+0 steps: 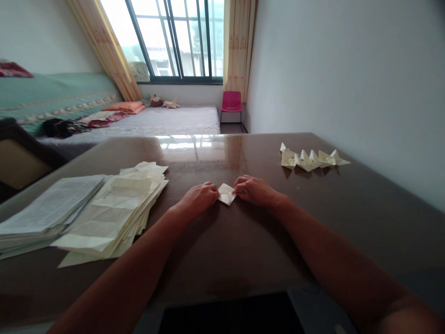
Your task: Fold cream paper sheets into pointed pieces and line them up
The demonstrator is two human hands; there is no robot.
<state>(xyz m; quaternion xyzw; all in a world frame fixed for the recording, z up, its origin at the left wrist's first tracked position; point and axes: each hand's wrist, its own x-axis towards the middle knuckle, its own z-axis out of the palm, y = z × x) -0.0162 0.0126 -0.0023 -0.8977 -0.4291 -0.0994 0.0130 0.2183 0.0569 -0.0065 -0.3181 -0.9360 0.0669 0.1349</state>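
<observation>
A small folded paper diamond (227,195) lies near the middle of the brown table (222,250), between my two hands. My left hand (201,195) pinches its left corner with the fingers curled. At the right corner, my right hand (255,189) grips the paper between thumb and fingers. Crease lines run across the diamond's pale face. Off to the right stand several folded paper pieces (309,160), cream coloured with pointed peaks, set close together in a cluster.
On the left lie a stack of creased cream sheets (114,208) and a pile of printed papers (52,202). A white wall (347,83) runs along the right. Beyond the table are a bed (187,118), a pink chair (232,102) and a window (177,37).
</observation>
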